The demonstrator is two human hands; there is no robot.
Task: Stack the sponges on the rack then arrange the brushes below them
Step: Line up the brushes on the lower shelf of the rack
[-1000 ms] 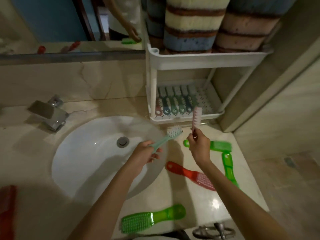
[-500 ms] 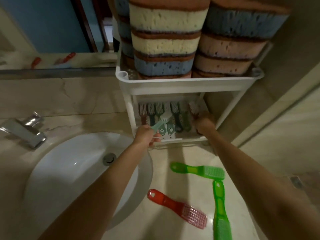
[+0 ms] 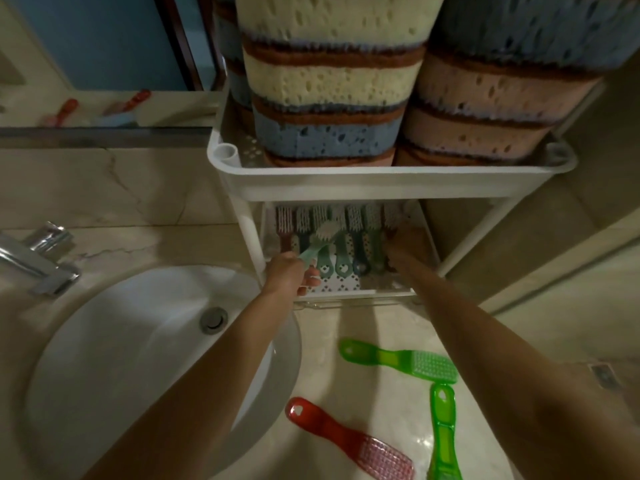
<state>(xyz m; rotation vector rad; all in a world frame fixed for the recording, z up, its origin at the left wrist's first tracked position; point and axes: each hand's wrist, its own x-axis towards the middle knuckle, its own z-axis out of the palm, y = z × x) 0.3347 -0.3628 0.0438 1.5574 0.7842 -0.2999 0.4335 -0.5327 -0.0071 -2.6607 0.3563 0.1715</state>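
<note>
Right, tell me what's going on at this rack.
A person is loading brushes onto the lower shelf. The left hand holds a pale green brush over the row laid there; the right hand reaches into the shelf's right end. Sponges are stacked above. A red brush and two green brushes lie on the counter.

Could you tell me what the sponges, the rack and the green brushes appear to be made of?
Sponges: soft matte foam, pitted with pores, with a darker scouring layer, probably fibre. Rack: likely white plastic, with a smooth moulded rim. Green brushes: translucent glossy plastic; light shines through the handles.
</note>
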